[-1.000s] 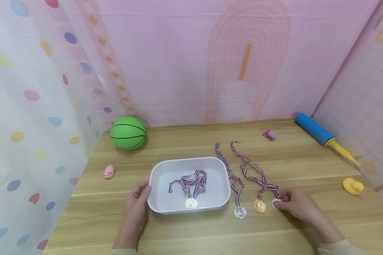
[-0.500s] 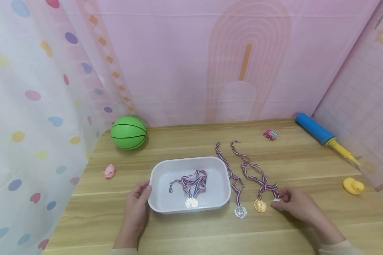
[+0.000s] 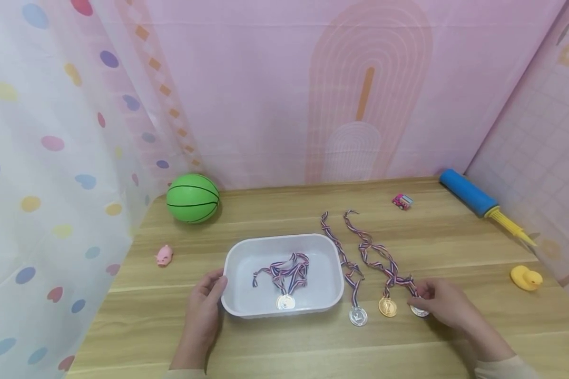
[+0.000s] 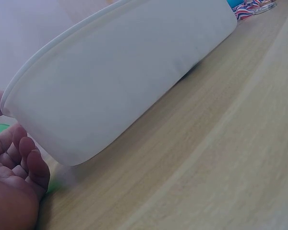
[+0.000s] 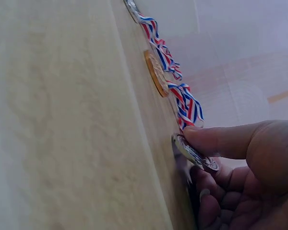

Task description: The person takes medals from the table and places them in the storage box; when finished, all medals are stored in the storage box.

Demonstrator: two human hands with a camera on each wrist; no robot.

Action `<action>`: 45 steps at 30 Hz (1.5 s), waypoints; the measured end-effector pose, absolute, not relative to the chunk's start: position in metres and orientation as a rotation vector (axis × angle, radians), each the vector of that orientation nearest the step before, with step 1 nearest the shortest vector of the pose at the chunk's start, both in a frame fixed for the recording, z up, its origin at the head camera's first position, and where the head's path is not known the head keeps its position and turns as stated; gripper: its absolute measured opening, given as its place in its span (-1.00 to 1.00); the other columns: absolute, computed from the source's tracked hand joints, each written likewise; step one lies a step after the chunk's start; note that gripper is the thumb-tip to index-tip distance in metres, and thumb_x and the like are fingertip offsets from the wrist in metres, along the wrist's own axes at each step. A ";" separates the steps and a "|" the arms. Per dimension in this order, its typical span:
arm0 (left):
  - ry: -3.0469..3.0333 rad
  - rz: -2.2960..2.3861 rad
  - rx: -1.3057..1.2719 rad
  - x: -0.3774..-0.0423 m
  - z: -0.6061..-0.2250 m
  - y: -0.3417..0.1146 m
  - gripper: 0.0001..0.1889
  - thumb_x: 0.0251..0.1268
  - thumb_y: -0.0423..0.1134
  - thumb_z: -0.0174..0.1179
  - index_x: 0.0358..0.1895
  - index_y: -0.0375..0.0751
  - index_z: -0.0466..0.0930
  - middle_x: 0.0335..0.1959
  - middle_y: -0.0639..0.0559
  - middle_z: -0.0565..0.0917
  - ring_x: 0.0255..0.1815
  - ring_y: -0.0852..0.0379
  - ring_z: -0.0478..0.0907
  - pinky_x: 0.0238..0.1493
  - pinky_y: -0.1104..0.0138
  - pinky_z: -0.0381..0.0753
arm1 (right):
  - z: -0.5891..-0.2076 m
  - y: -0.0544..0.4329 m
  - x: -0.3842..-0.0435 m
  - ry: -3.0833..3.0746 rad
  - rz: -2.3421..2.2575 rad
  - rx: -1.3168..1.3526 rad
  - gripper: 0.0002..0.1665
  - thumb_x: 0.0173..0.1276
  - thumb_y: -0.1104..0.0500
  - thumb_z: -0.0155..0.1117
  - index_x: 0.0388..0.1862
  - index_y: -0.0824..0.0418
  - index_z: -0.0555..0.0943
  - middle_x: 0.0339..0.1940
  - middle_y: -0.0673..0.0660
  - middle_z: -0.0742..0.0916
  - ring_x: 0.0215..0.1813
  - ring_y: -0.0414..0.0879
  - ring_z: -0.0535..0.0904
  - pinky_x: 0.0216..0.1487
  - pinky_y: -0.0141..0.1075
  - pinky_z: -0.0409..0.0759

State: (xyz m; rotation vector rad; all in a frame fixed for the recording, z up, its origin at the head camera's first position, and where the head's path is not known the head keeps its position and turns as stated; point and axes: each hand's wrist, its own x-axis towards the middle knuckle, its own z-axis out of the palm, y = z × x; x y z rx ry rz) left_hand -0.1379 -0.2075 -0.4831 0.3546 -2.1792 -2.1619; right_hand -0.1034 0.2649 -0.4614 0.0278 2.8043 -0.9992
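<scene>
My right hand (image 3: 443, 302) pinches a silver medal (image 3: 419, 311) by its edge between thumb and fingers; in the right wrist view this medal (image 5: 197, 154) tilts just over the wooden table. To its left lies a gold medal (image 3: 387, 307), its striped ribbon tangled with the held medal's. A second silver medal (image 3: 358, 316) lies nearest the white plastic basin (image 3: 242, 314). Inside the basin rests another gold medal (image 3: 285, 301) on a bunched red, white and blue ribbon (image 3: 289, 271). My left hand (image 3: 204, 305) holds the basin's left end, thumb at the rim, fingers below it outside.
A green ball (image 3: 193, 198) and a pink toy pig (image 3: 164, 256) sit on the left. Toward the back right are a small pink toy truck (image 3: 402, 201) and a blue and yellow pump (image 3: 469, 195). A yellow rubber duck (image 3: 526, 278) stands at the right.
My right hand has tilted the silver medal on its edge and then lowered it again, its face showing slightly farther right. The left hand and basin stay in place.
</scene>
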 end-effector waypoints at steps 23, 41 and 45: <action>-2.195 -2.190 0.365 -0.138 -0.483 -0.209 -0.62 0.47 -0.21 0.04 0.19 -0.40 0.40 0.16 -0.29 0.49 0.06 0.11 0.52 0.03 0.46 0.55 | -0.397 0.266 -0.112 2.804 -1.577 0.078 -0.63 0.39 0.07 0.24 -0.07 0.38 0.56 -0.29 -0.04 0.69 -0.27 -0.24 0.56 -0.31 -0.35 0.60; -2.229 -2.184 0.380 -0.139 -0.482 -0.209 -0.61 0.46 -0.18 0.04 0.21 -0.36 0.39 0.16 -0.25 0.48 0.06 0.11 0.50 0.02 0.48 0.54 | -0.361 0.259 -0.121 2.813 -1.895 0.002 -0.89 0.33 0.24 0.30 -0.19 0.24 0.63 -0.36 -0.15 0.68 -0.32 -0.29 0.55 -0.38 -0.50 0.52; -2.237 -2.177 0.382 -0.139 -0.482 -0.210 -0.61 0.47 -0.18 0.04 0.22 -0.35 0.39 0.17 -0.24 0.48 0.07 0.10 0.49 0.03 0.49 0.54 | -0.361 0.255 -0.123 2.742 -1.946 -0.049 -0.88 0.32 0.28 0.29 -0.17 0.26 0.63 -0.31 -0.15 0.70 -0.27 -0.29 0.56 -0.32 -0.51 0.52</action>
